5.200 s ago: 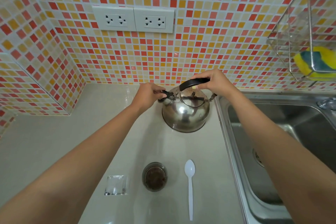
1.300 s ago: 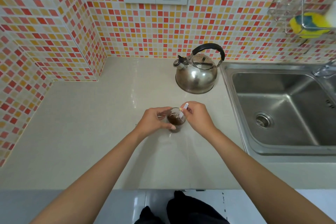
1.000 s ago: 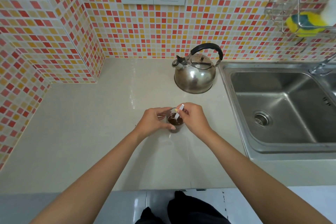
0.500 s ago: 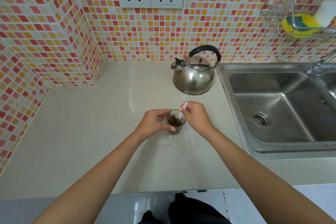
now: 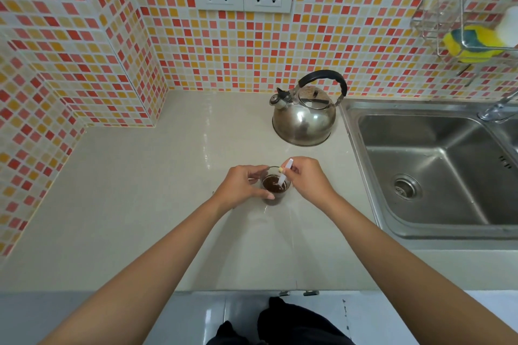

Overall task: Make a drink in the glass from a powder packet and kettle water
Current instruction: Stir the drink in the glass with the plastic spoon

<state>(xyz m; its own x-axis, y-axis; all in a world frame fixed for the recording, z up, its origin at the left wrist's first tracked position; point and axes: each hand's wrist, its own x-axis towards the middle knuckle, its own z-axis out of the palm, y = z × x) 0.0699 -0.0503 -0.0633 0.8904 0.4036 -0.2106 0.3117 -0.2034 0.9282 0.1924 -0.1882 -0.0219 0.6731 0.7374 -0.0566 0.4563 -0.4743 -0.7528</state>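
Beige countertop (image 5: 140, 204), tiled corner. Glass (image 5: 275, 189) of brown drink, near centre: left hand (image 5: 243, 186) curled round it; right hand (image 5: 307, 179) pinching white spoon (image 5: 284, 173). Step: stirring. Next: likely lift spoon clear without tipping. Kettle (image 5: 305, 117) stands beyond.

Two bare forearms reach forward from the bottom corners and converge at the middle; the left hand (image 5: 241, 186) curls its fingers and thumb around the side of a small glass (image 5: 275, 189), thumb nearest the viewer; the right hand (image 5: 307, 178) pinches the handle of a white spoon (image 5: 283, 175) between thumb and fingertips, wrist slightly bent, bowl end dipped into the glass.
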